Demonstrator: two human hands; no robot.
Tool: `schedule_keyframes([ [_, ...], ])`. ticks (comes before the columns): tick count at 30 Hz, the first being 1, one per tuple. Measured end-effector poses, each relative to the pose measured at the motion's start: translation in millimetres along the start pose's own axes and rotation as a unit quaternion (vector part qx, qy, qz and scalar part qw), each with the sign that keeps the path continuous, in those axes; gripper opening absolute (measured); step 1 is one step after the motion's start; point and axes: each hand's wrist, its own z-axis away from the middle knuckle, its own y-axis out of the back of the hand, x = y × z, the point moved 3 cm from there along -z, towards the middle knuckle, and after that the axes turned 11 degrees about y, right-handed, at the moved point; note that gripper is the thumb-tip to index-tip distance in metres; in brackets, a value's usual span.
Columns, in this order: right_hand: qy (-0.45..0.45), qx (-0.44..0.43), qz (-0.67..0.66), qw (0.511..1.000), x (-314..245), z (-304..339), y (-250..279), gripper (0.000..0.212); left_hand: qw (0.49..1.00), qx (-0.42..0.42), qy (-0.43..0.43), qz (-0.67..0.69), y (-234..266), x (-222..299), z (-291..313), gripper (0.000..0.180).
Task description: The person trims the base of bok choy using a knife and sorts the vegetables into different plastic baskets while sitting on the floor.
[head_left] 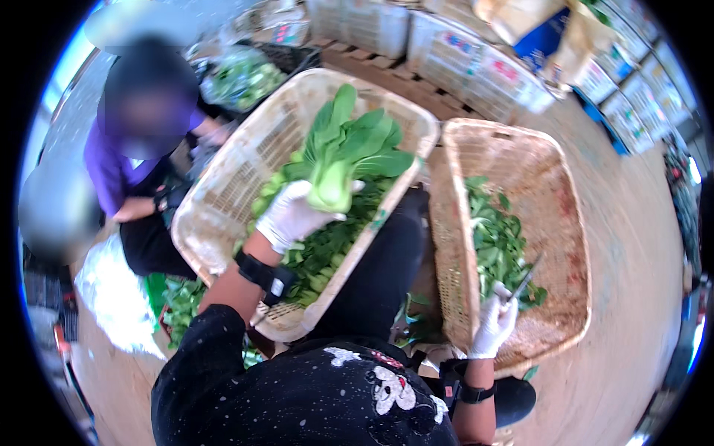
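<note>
In the head view, the person's gloved left hand [294,215] wraps its fingers around the pale base of a bok choy head [331,189], gripping it above the left basket [212,197], with the broad green leaves pointing away to the far side. The gloved right hand [494,327] is closed around the handle of a small knife [526,275], its blade slanting up and to the right over the near part of the right basket [547,178].

More bok choy [320,256] fills the near and middle part of the left basket, below the held head. Loose green leaves [494,234] lie along the left side of the right basket.

At the far left, a co-worker in a purple shirt [108,167] sits near the left basket, beside a clear bag of greens [242,78]. A white plastic sheet or bag [115,293] lies nearer, on the left. Pale crates [476,67] stand in a row at the far side, beyond both baskets.
</note>
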Motion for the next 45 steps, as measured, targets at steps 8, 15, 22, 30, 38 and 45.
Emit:
schedule_keyframes([
  [8, -0.031, -0.101, -0.22, 0.97, -93.0, -31.0, -1.8, 0.048, 0.982, -0.104, 0.15, 0.042, -94.8, -183.2, -136.1, 0.073],
  [15, -0.034, -0.057, -0.109, 0.992, -43.3, -27.9, 26.5, 0.044, 0.951, -0.009, 0.128, -0.282, -107.0, -226.9, -148.3, 0.041],
  [22, 0.106, -0.06, -0.129, 0.984, -56.5, -30.0, 11.3, 0.068, 0.976, -0.037, 0.209, 0.043, -119.4, -234.4, -149.7, 0.051],
  [30, -0.063, -0.046, -0.225, 0.971, -60.0, -43.7, 35.0, 0.065, 0.795, 0.114, 0.225, -0.551, -114.9, -206.3, -127.3, 0.047],
  [38, -0.075, -0.09, -0.262, 0.958, -82.4, -35.2, 39.3, 0.045, 0.876, 0.02, 0.031, -0.48, -133.4, -202.9, -128.6, 0.078],
  [45, 0.245, -0.07, 0.204, 0.945, -93.3, -43.6, 54.8, 0.032, 0.825, -0.051, -0.059, -0.56, -127.5, -187.0, -130.2, 0.071],
])
